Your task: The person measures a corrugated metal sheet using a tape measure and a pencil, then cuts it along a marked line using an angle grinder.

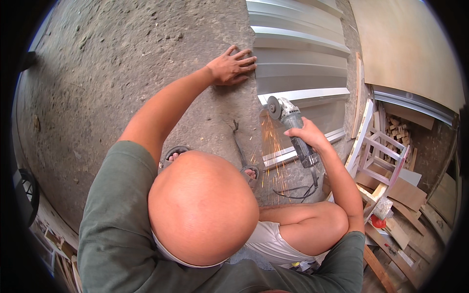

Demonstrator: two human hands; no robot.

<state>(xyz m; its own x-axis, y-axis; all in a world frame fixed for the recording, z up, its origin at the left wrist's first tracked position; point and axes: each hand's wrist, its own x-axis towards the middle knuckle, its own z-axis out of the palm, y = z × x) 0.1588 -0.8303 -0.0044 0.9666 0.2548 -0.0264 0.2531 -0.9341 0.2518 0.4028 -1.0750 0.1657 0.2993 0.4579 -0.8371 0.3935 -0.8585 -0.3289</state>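
Note:
My right hand (pixel 309 133) is wrapped round the body of a grey angle grinder (pixel 293 118), and its disc meets the near part of a ribbed silvery metal sheet (pixel 300 73) close to the left edge. Orange sparks (pixel 271 136) stream from the disc down toward my feet. At the sheet's left edge, further away, my left hand (pixel 231 67) lies with fingers spread, the fingertips touching the sheet. It holds nothing. The exact contact between disc and metal is hard to make out.
The grinder's black cord (pixel 293 196) loops on the rough concrete floor (pixel 122 58) beside my right leg. To the right are a pale pink wooden frame (pixel 383 156), scattered boards (pixel 406 193) and stacked wood offcuts (pixel 396 131). A large plywood panel (pixel 410 44) stands at the far right.

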